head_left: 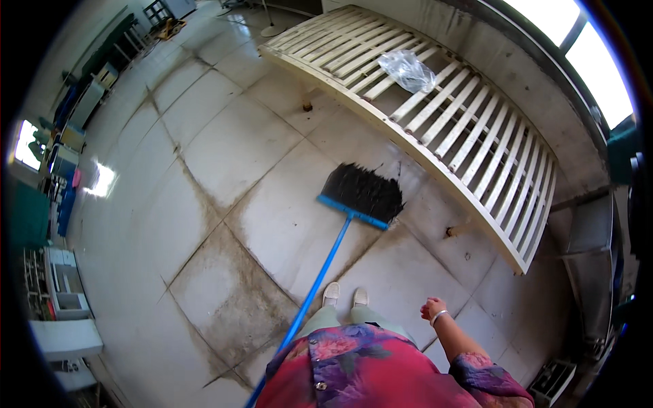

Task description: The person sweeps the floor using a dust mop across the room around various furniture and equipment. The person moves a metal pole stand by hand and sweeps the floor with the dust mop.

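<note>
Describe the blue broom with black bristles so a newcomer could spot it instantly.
Find the long, cream, wooden-looking slatted frame at upper right. On the pale tiled floor beside its near edge, wide black bristles mark the broom. Its blue handle, passing left of the pale shoes, sets it apart from shoes and frame.

Ahead of the right hand (433, 308) stands a slatted bed (435, 158), and a clear bag (410, 70) lies upon it. A bright window (609, 75) is farther ahead to its right; white furniture (64, 338), far left.
</note>
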